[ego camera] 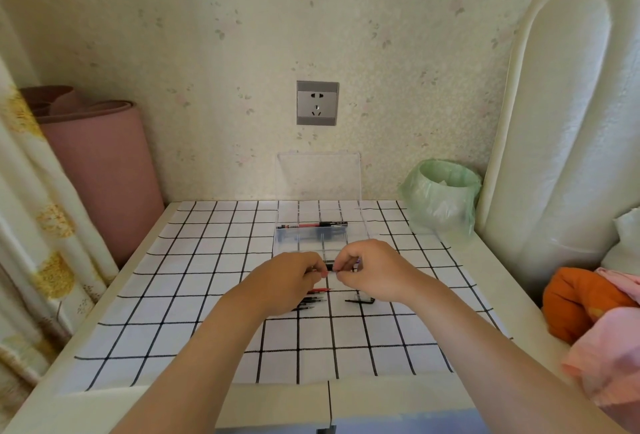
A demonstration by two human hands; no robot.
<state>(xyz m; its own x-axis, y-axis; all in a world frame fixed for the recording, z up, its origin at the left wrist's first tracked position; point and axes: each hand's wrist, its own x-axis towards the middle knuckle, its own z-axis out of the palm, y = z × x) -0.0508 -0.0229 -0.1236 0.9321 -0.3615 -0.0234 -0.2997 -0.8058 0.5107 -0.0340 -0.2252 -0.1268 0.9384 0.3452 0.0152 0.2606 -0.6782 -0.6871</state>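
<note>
Both the left hand (292, 276) and right hand (369, 269) pinch one small pen (329, 268) above the table (173, 295), just before the clear box (320, 236).

Box (320, 233) behind hands, bin (440, 194) right of box.

Soft, even daylight filled the room, bright with no hard glare. The wall around the socket (317, 102) was palest up and to its right, where the padded headboard (568, 115) carried a mild sheen. The corner to its left was dimmer. Below the socket, my left hand (292, 278) and right hand (370, 271) cast only faint, blurred shadows on the checked cloth (207, 260). Far from the socket the wide lens bowed straight lines, the headboard most of all. Detail was soft throughout, and the small dark piece (330, 267) I pinched stayed indistinct.
</note>
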